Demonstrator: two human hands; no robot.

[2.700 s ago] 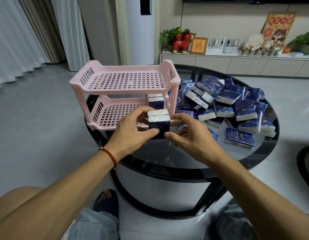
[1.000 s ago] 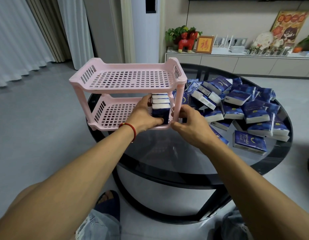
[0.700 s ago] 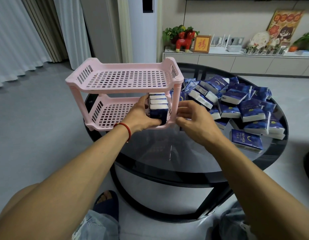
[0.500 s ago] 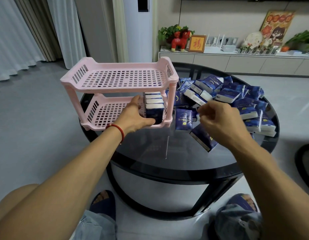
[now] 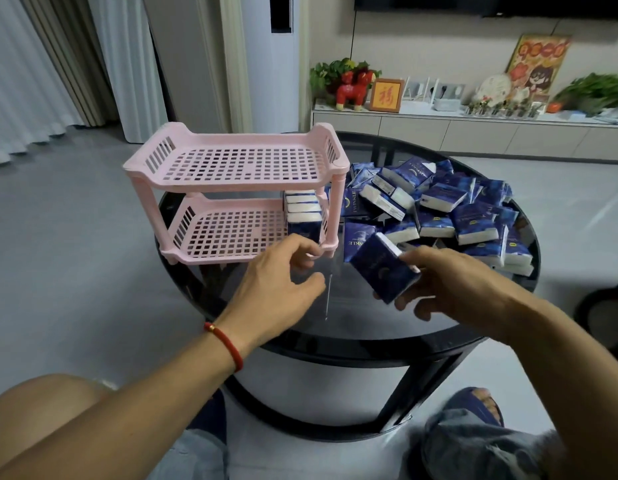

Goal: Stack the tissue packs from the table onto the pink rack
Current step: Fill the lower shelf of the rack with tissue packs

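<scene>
A pink two-tier rack (image 5: 231, 168) stands on the left part of a round black glass table (image 5: 352, 327). Several blue tissue packs (image 5: 302, 216) stand in a row at the right end of its lower shelf; the top shelf holds nothing. A heap of blue tissue packs (image 5: 449, 206) covers the table's right half. My right hand (image 5: 449, 282) grips one blue tissue pack (image 5: 382, 268), tilted, above the glass in front of the heap. My left hand (image 5: 276, 289) hovers just in front of the rack's right front leg, fingers curled apart, holding nothing.
A thin crack or streak (image 5: 327, 296) marks the glass between my hands. Behind the table runs a low white cabinet (image 5: 473, 129) with a red horse figure, a framed picture and plants. Grey floor and curtains lie to the left. My knees and slippers show below.
My left hand let go of the pack on the lower shelf and drew back toward me. My right hand reached into the heap, took one pack and brought it in front of the rack.
</scene>
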